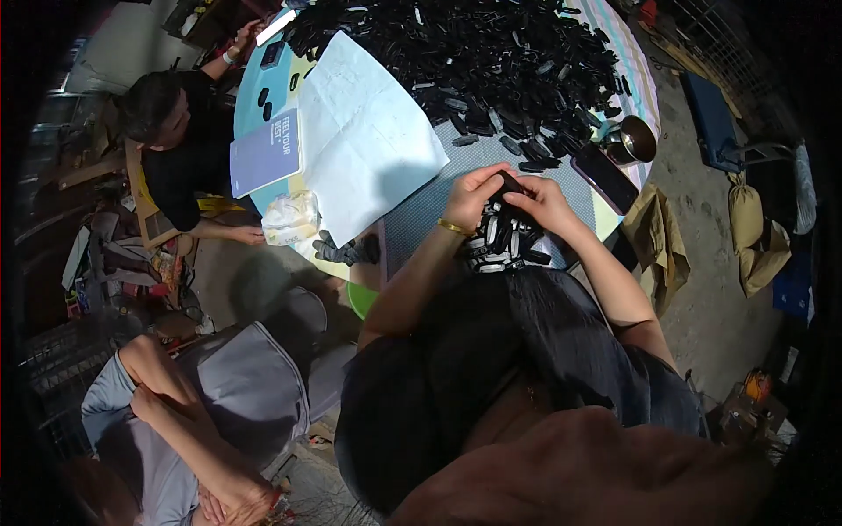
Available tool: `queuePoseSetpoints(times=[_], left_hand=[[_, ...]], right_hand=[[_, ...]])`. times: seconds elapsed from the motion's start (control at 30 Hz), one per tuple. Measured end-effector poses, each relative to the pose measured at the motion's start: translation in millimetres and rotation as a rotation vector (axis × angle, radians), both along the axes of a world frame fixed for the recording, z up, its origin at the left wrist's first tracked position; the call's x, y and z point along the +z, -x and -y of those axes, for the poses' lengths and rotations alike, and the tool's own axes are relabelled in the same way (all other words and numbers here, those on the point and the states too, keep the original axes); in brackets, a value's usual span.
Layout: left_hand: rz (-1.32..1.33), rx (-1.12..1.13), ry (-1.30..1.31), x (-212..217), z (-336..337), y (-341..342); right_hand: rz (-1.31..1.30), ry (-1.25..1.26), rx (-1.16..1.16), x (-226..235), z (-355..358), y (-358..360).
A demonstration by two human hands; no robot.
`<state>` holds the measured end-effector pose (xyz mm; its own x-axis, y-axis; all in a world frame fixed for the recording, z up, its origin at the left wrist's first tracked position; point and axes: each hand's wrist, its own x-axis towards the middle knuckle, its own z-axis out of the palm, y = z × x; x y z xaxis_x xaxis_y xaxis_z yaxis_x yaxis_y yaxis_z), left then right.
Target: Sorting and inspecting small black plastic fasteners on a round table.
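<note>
1. Left hand (471, 195) and right hand (542, 200) together pinch a small black part (511, 183) at frame centre, over a bundle of black-and-white pieces (502, 241).
2. Above: heap of black parts (491, 61).
3. Upper left: white paper sheet (364, 131), blue booklet (266, 153).
4. Right: phone (605, 178), metal bowl (638, 138).

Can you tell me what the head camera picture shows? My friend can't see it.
Both hands, left hand and right hand, pinch one small black part above a table piled with black parts. Two other people sit nearby.
</note>
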<state>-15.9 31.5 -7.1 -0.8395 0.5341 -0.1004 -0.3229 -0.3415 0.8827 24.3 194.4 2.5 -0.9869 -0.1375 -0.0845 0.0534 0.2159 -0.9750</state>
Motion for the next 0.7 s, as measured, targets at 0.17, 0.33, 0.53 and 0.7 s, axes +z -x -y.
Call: queuePoseSetpoints(times=[0.17,0.33,0.53,0.7], left_hand=[[-0.035,0.023,-0.014,2.1,3.8,-1.1],[0.041,0.047,0.065,-14.6,11.0,0.6],[-0.377,-0.049,0.805,-36.1,19.5,19.5],[-0.766,-0.093,1.009,-35.1,3.5,38.9]], right_hand=[[-0.13,-0.147,-0.086,11.0,15.5,-6.8],[0.029,-0.209,0.043,4.5,13.7,-0.9],[-0.02,-0.574,0.113,0.9,-23.8,74.5],[-0.411,-0.905,-0.236,-11.1,-30.1,122.2]])
